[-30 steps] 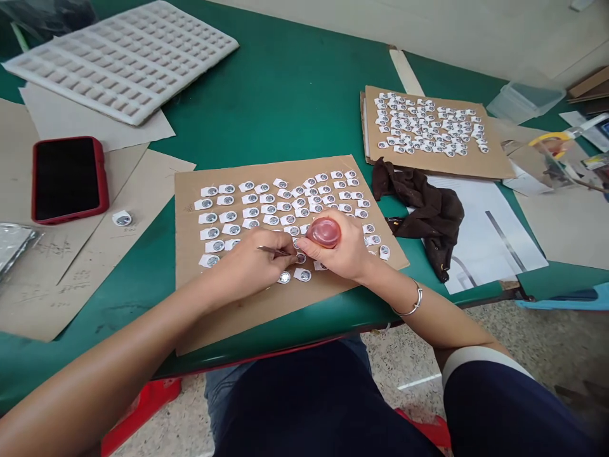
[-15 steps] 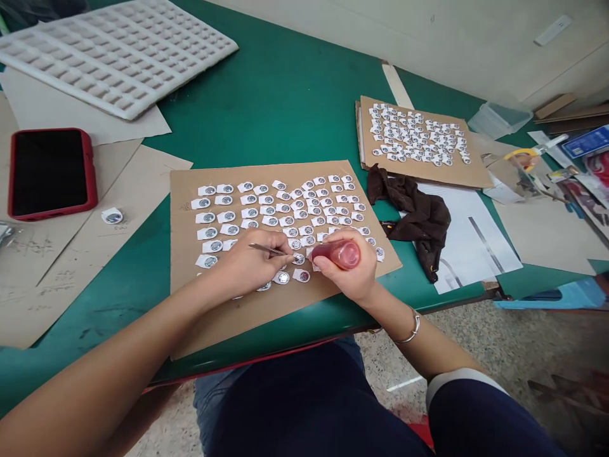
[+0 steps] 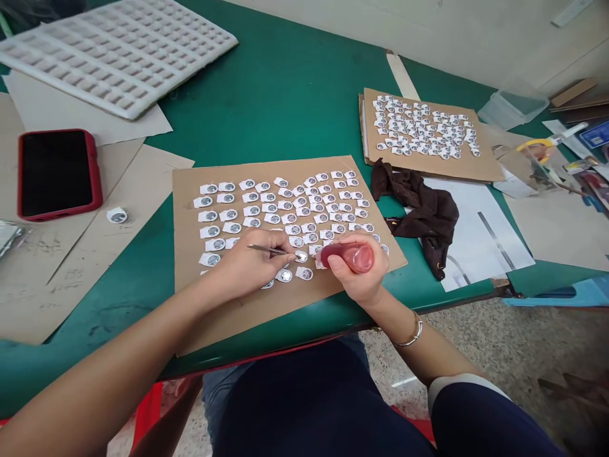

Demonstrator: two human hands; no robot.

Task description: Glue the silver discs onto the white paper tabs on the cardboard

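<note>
A green table [image 3: 285, 95] fills most of the frame. In the upper left a white compartment tray [image 3: 118, 54] is seen, lying on sheets of brown paper [image 3: 95, 235]. A cardboard sheet [image 3: 285, 298] lies at the centre, covered with rows of small white tabs [image 3: 266, 206], each bearing a round silver disc; whatever is printed on them is too small to be read. A second cardboard sheet [image 3: 476, 168] with more such tabs lies in the upper right, and a dark brown cloth [image 3: 423, 212] lies between the two, partly on white paper [image 3: 480, 244]. A red-cased phone [image 3: 57, 172] is placed at the left edge, its screen dark, and a single tab [image 3: 117, 216] lies just right of it.

Near the lower edge of the central cardboard, thin metal tweezers [image 3: 269, 249] are pinched in the left hand [image 3: 247, 263], their tip resting at a tab [image 3: 301, 256]. A small reddish bottle [image 3: 346, 256] is gripped in the closed right hand [image 3: 359, 273], lying sideways with its nozzle end towards the tweezers' tip. A silver bangle [image 3: 410, 330] is worn on the right wrist.

Compared with half a second earlier, the bottle is held slightly further right and lower, away from the tab, while the tweezers are kept at the same spot.
</note>
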